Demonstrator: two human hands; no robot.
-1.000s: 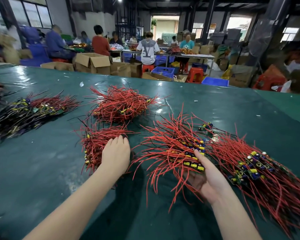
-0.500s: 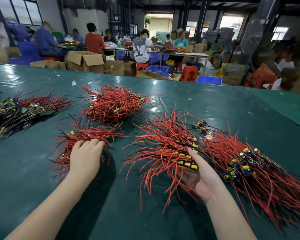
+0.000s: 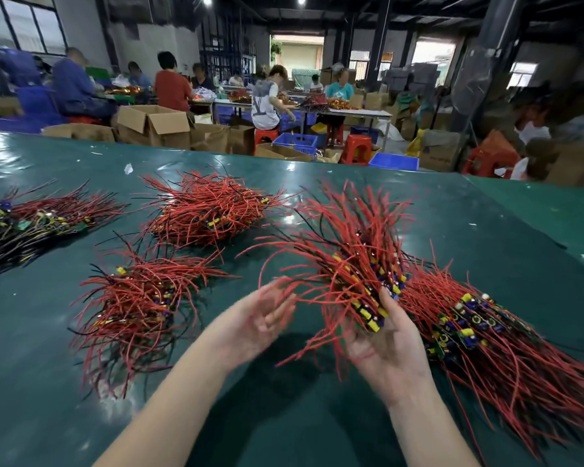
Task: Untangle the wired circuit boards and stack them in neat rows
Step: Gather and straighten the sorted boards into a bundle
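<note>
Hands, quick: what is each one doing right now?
Left hand: blurred, fingers spread, open, holding nothing, beside the red wires.
Right hand: grips the lifted bundle of wired boards from below.

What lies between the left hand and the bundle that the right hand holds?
In the head view, only loose red wire ends from the bundle, held by the right hand, reach toward the left hand.

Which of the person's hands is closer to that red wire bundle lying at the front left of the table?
Left. The left hand hovers just right of the front-left bundle; the right hand is farther right, holding another bundle.
</note>
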